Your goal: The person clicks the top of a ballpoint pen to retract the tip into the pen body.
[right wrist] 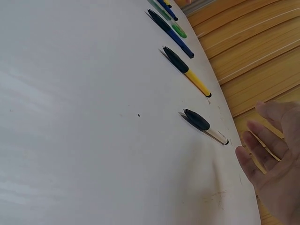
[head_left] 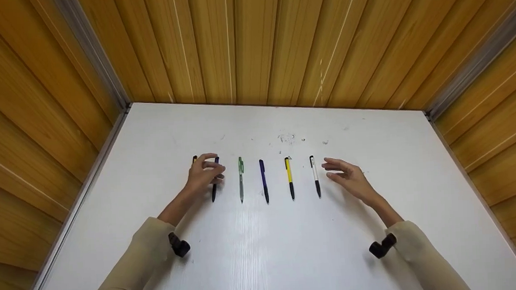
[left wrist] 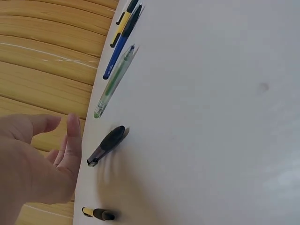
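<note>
Several pens lie in a row on the white table. The left hand hovers over a dark blue pen second from the left, partly covering it and a yellow pen at the left end; its fingers are loosely bent and grip nothing. To the right lie a green clear pen, a blue pen, a yellow pen and a white pen. Just right of the white pen, the right hand is held with relaxed fingers, empty. In the right wrist view, the white pen is beside the hand.
Wood-patterned panels stand behind and at both sides of the table. Small dark marks show on its surface beyond the pens. A small black camera is on the left wrist, another on the right.
</note>
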Demonstrator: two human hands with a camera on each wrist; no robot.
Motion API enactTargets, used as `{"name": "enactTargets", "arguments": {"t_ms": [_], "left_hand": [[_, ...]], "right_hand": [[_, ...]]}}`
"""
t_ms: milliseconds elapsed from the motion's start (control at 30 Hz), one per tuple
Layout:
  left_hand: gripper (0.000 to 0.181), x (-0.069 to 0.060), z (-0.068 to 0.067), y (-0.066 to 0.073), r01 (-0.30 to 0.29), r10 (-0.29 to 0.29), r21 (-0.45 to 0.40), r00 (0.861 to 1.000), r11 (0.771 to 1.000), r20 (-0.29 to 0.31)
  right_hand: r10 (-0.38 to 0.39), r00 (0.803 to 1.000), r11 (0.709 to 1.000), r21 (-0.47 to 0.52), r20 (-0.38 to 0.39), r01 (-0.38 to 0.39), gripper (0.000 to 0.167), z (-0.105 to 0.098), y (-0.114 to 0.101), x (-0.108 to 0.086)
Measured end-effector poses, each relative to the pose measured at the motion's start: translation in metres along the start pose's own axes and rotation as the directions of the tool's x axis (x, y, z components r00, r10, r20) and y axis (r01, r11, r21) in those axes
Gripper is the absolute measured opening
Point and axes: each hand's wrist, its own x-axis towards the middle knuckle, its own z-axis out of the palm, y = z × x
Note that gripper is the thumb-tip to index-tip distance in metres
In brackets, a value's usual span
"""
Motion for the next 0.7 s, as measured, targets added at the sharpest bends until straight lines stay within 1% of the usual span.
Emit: {"name": "enactTargets", "arguments": {"t_ms": [100, 167, 267, 367, 500, 600, 633, 667, 700], "left_hand": [[0.052, 0.001, 0.008, -0.001, 0.012, -0.009, -0.043, 0.998, 0.999, 0.063], [0.051, 0.001, 0.013, 0.000, 0.009, -0.004, -0.059, 0.996, 0.998, 0.085], [0.052, 0.002, 0.022, 0.001, 0.006, 0.000, -0.066, 0.995, 0.998, 0.095], [0.053, 0.003, 0.032, 0.000, 0.008, -0.005, -0.044, 0.997, 0.999, 0.079], [0.051, 0.003, 0.044, 0.000, -0.004, 0.004, 0.045, 1.000, 0.999, 0.009], [0.050, 0.003, 0.050, 0.001, -0.015, 0.019, 0.139, 0.999, 0.990, -0.028], [0.050, 0.003, 0.052, 0.001, -0.020, 0.028, 0.186, 0.999, 0.982, -0.036], [0.050, 0.003, 0.053, 0.001, -0.029, 0.041, 0.243, 0.998, 0.970, -0.045], [0.050, 0.003, 0.054, 0.001, -0.042, 0.061, 0.306, 0.997, 0.951, -0.051]], "right_hand": [[-0.007, 1.000, 1.000, 0.012, -0.017, 0.007, 0.049, -0.003, 0.001, -0.002], [-0.012, 1.000, 1.000, 0.028, -0.027, 0.013, 0.048, -0.005, 0.001, -0.001], [-0.014, 0.999, 0.999, 0.050, -0.038, 0.016, 0.049, -0.009, 0.001, 0.000], [0.002, 0.999, 0.997, 0.071, -0.041, 0.001, 0.048, -0.016, 0.000, -0.001], [0.026, 0.999, 0.996, 0.083, -0.037, -0.023, 0.048, -0.022, 0.003, -0.001], [0.039, 0.999, 0.995, 0.091, -0.036, -0.036, 0.050, -0.023, 0.005, -0.003], [0.040, 0.999, 0.995, 0.090, -0.033, -0.036, 0.051, -0.023, 0.006, -0.003], [0.040, 0.999, 0.995, 0.088, -0.029, -0.037, 0.051, -0.023, 0.006, -0.004], [0.043, 0.999, 0.995, 0.088, -0.024, -0.040, 0.052, -0.023, 0.006, -0.004]]}}
